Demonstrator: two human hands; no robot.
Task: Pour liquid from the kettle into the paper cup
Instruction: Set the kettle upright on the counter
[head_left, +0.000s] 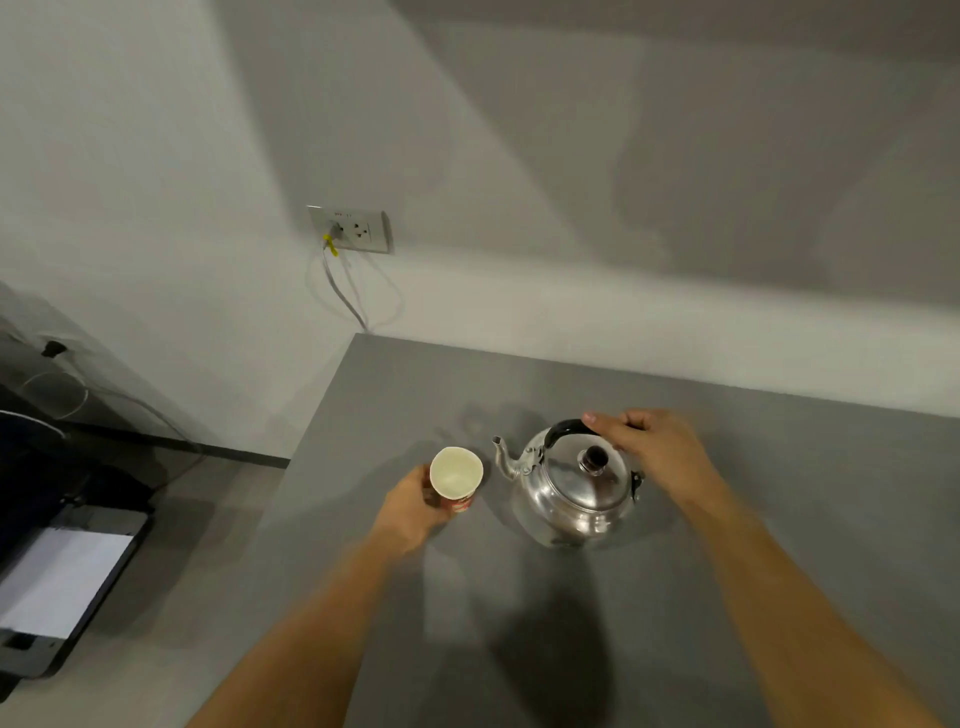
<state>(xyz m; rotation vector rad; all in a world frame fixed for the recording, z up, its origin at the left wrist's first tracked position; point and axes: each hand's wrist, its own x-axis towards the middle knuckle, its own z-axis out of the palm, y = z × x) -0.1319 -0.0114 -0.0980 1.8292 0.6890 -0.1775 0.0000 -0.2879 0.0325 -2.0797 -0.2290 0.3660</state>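
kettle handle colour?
Black, on the silver kettle; its handle shows best in the head view.

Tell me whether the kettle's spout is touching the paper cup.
Apart. The head view shows bare grey table between the kettle's spout and the paper cup, which the left hand holds.

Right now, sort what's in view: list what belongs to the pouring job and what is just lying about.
For the job:
- kettle
- paper cup
- left hand, around the cup
- right hand, on the kettle's handle

Lying about:
- wall socket with plugged cable
- printer holding white paper
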